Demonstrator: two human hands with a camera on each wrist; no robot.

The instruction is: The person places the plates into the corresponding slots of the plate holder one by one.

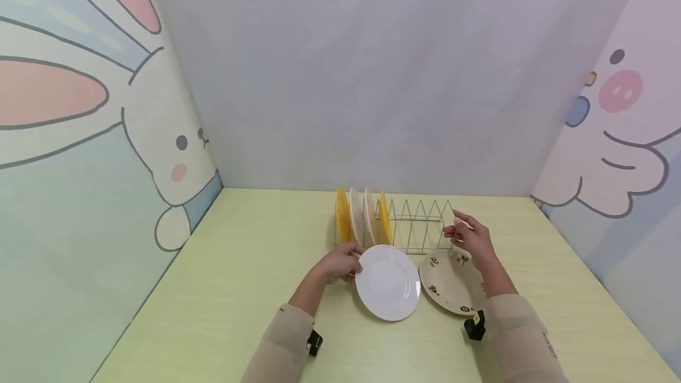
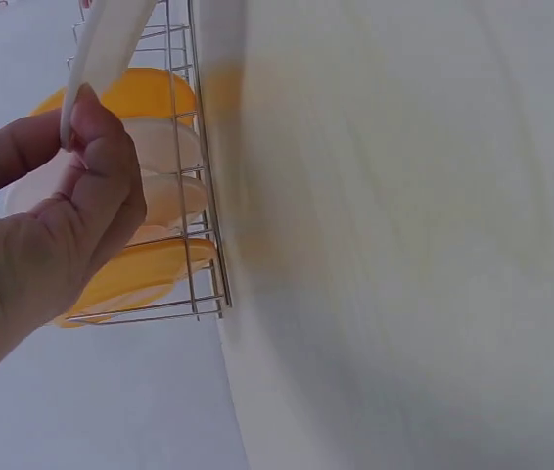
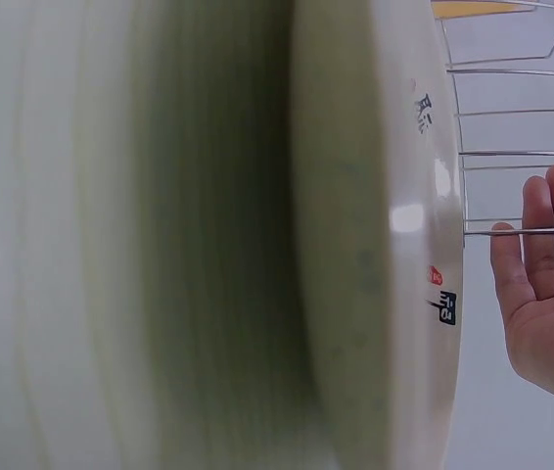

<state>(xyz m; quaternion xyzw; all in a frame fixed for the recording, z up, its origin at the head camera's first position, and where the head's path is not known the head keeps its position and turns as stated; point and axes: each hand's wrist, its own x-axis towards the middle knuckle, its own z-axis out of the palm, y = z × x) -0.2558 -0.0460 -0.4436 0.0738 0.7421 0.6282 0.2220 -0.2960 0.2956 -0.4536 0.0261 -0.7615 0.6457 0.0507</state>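
My left hand (image 1: 340,263) pinches the rim of a plain white plate (image 1: 388,282) between thumb and fingers, and the plate tilts in front of the dish rack. In the left wrist view, the white plate (image 2: 111,44) shows edge-on above the thumb. At the right end of the wire dish rack (image 1: 417,218), my right hand (image 1: 472,235) has its fingers at the end wire. The right wrist view shows those fingers (image 3: 543,245) fairly straight, crossed by the wire. Below the right hand lies a cream plate with small dark prints (image 1: 452,282).
In the rack's left part, a yellow plate (image 1: 342,214), two white plates (image 1: 356,217) and another yellow plate (image 1: 385,220) stand upright. The light wooden table (image 1: 239,288) meets a pale back wall, with cartoon-printed walls on both sides.
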